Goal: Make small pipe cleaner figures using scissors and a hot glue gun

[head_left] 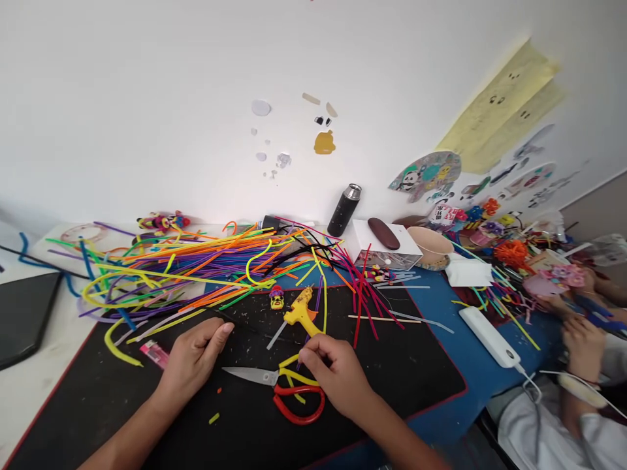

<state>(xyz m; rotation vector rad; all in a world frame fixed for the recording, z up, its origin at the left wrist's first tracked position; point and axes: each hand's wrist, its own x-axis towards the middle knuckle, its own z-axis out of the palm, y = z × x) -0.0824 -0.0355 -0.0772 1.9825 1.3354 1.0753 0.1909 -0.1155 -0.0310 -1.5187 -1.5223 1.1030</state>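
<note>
A thin black pipe cleaner [262,331] stretches low over the dark mat between my hands. My left hand [193,356] pinches its left end between thumb and forefinger. At the other end, the fingertips of my right hand [337,369] close on it. Scissors [252,375] with red and yellow handles lie beneath, partly covered by my right hand. Just beyond is a yellow glue gun [298,312], its handle running toward my right hand. A small yellow figure head [277,298] with a red top rests left of it. A pink lighter [155,353] lies beside my left hand.
Many coloured pipe cleaners [210,261] pile along the back. Behind stand a black bottle [344,210], a white box [360,243] and a bowl [431,245]. A white power strip [490,338] lies right, near another person's hand [582,346]. A black tablet [24,320] sits left.
</note>
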